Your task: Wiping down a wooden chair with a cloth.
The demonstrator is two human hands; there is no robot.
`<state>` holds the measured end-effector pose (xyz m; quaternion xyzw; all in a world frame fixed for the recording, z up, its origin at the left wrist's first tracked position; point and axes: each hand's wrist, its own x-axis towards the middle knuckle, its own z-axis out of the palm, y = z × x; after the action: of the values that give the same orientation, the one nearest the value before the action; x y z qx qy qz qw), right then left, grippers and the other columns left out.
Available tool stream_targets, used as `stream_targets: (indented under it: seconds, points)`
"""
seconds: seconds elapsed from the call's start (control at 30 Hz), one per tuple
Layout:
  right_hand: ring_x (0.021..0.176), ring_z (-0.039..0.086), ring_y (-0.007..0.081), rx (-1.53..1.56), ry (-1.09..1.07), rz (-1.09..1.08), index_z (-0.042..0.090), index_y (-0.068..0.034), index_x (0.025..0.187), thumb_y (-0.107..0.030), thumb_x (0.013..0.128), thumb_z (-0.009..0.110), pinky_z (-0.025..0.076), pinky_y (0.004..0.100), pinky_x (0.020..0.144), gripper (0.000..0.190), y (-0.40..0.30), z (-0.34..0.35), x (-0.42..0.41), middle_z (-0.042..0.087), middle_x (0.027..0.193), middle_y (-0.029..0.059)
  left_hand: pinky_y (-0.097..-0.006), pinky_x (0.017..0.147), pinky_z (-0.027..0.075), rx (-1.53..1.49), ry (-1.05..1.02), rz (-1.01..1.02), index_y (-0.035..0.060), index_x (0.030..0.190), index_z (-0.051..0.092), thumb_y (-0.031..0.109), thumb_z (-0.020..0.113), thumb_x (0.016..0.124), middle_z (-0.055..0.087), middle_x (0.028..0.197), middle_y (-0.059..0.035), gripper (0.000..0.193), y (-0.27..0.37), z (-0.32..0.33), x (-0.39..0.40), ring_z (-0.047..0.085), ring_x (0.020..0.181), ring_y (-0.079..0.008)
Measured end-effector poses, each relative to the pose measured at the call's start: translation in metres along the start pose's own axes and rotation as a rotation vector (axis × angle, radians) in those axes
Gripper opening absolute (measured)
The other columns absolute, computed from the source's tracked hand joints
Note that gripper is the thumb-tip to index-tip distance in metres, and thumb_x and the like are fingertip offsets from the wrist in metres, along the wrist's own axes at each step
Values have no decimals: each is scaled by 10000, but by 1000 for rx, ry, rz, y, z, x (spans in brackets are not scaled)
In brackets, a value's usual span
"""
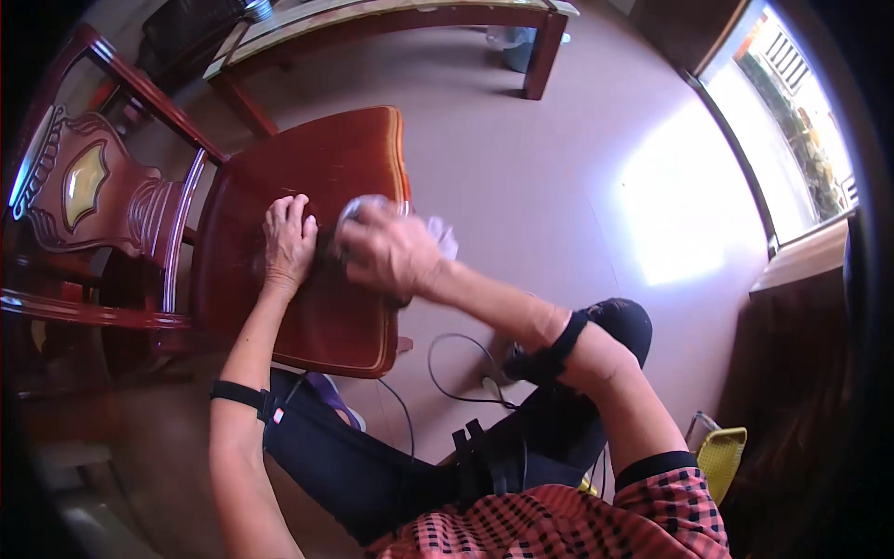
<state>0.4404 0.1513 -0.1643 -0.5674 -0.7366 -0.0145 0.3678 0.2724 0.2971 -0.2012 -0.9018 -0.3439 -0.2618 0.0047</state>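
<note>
In front of me stands a carved wooden chair with a reddish-brown polished seat (328, 150), its top bearing fine scuffs. My left hand (287, 234) rests on the middle of the seat, palm down with the fingers slightly bent, and holds nothing. My right hand (391, 248) is blurred by motion over the seat's front part. Its fingers are closed around a pale crumpled cloth (443, 236); one end hangs out past the seat's edge, while the rest is largely covered by the hand.
The chair's carved backrest (119, 185) rises at the left. Beyond the seat is a low wooden table (391, 19), with a bin (518, 52) near its leg. A black cable (457, 400) loops across the tiled floor. A doorway (789, 126) lies at right.
</note>
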Motion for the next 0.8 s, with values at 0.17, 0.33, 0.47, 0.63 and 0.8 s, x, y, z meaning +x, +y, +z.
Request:
stream_targets:
  seconds: [0.17, 0.33, 0.47, 0.63, 0.8]
  points:
    - [882, 604, 327, -263, -65, 174, 585, -154, 1015, -357, 753, 635, 513, 433, 712, 336, 76, 1, 70, 546, 1000, 161, -461, 950, 348, -27, -13, -2, 48, 1163, 486, 157, 530, 831, 456, 1142, -166, 352, 13, -4, 4, 430, 1106, -351]
    - [960, 592, 350, -338, -22, 363, 617, -189, 1056, -399, 741, 628, 509, 443, 795, 379, 136, 20, 139, 523, 1103, 159, -468, 952, 344, -1, -40, -33, 46, 1166, 487, 133, 552, 819, 447, 1150, -173, 364, 10, -11, 1, 423, 1108, -355]
    - [1018, 575, 346, -378, -176, 494, 626, -157, 1071, -454, 814, 510, 457, 417, 891, 409, 218, 22, 168, 544, 1184, 130, -468, 951, 341, -41, -56, -36, 45, 1167, 486, 140, 572, 805, 437, 1156, -171, 384, 21, -8, 10, 420, 1109, -355]
    - [1073, 556, 334, -253, -349, 236, 577, -115, 1129, -452, 799, 542, 446, 389, 910, 473, 188, 12, 168, 589, 1144, 149, -444, 907, 372, 12, -38, -48, 63, 1155, 487, 144, 569, 793, 448, 1131, -149, 380, 10, -21, 4, 440, 1075, -341]
    - [993, 605, 351, -275, -246, 590, 457, -155, 1197, -510, 743, 612, 474, 416, 858, 597, 185, 16, 153, 642, 978, 214, -442, 914, 370, -26, -27, -44, 74, 1147, 485, 143, 583, 783, 450, 1124, -146, 383, 18, -14, 7, 440, 1071, -336]
